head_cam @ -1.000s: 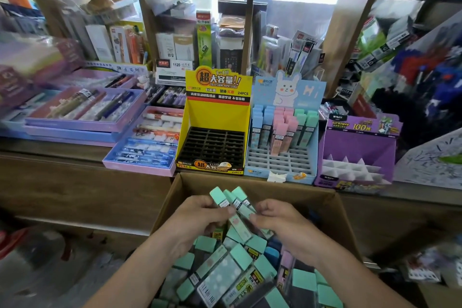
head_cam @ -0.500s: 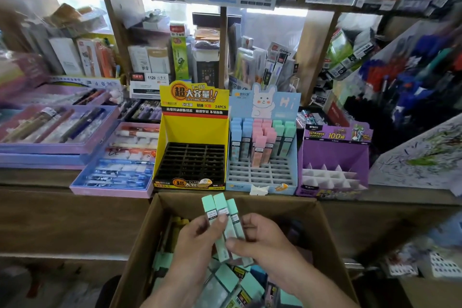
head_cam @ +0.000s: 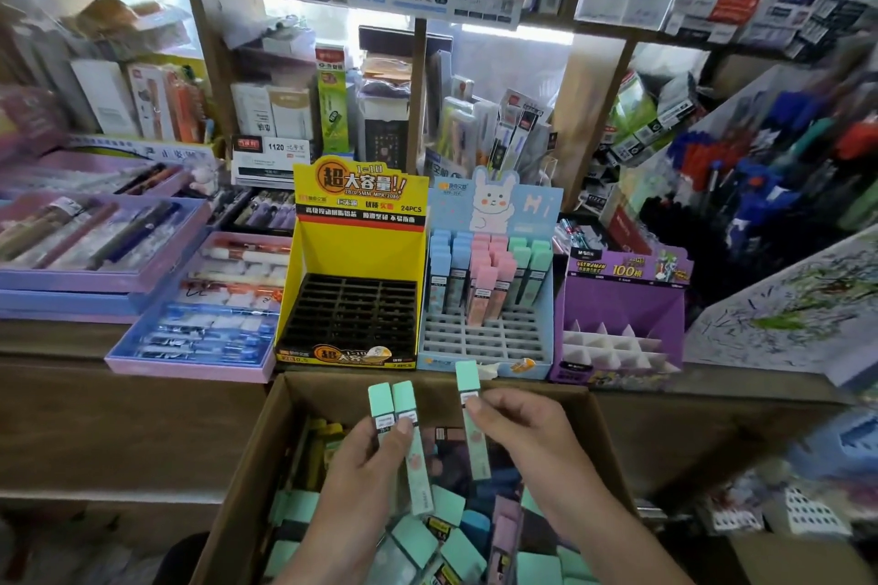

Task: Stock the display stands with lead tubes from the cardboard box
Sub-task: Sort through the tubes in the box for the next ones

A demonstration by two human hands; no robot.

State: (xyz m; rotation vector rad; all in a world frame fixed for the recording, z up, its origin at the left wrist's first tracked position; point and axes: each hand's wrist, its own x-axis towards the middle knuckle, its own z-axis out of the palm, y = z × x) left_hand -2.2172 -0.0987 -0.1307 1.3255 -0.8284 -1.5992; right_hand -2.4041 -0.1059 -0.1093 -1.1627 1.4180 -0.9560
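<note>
Below, mixed lead tubes (head_cam: 463, 553) fill the cardboard box (head_cam: 256, 466).

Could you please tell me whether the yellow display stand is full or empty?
Empty: the yellow display stand shows only bare black slots, no tubes.

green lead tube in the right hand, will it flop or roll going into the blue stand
Probably stiff: the green tube is straight though the right hand pinches it only near the cap. Likely light: a pinch alone carries it. Flat faces suggest no rolling; it may lean in the blue stand.
</note>
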